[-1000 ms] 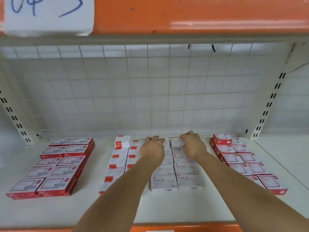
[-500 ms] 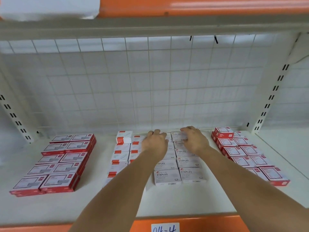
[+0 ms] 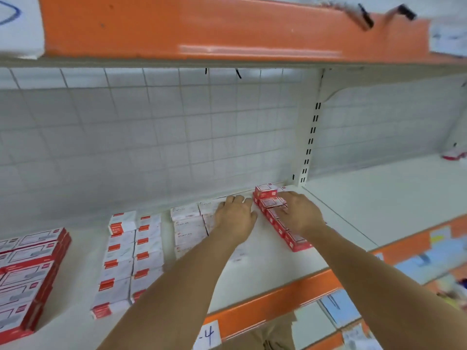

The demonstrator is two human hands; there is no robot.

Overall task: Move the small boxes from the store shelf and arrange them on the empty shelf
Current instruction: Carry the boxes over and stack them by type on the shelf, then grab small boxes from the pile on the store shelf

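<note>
- On the shelf (image 3: 265,258), from left: red stacks (image 3: 27,279), white boxes (image 3: 126,261), staple boxes (image 3: 188,224).
- Left hand (image 3: 236,218): relaxed, flat on staple boxes; grip holds nothing.
- Right hand (image 3: 299,214): fingers spread over red row (image 3: 283,221); best pinch one box squarely, sparing neighbours.

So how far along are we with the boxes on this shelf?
Well along, it seems. Done: four groups sit on the shelf: red boxes at the far left, white boxes with red bands, white staples boxes, and a red row. In hand: the left hand lies on the staples boxes, the right hand on the red row, apparently squaring them. Left: the bay to the right looks mostly bare.
</note>
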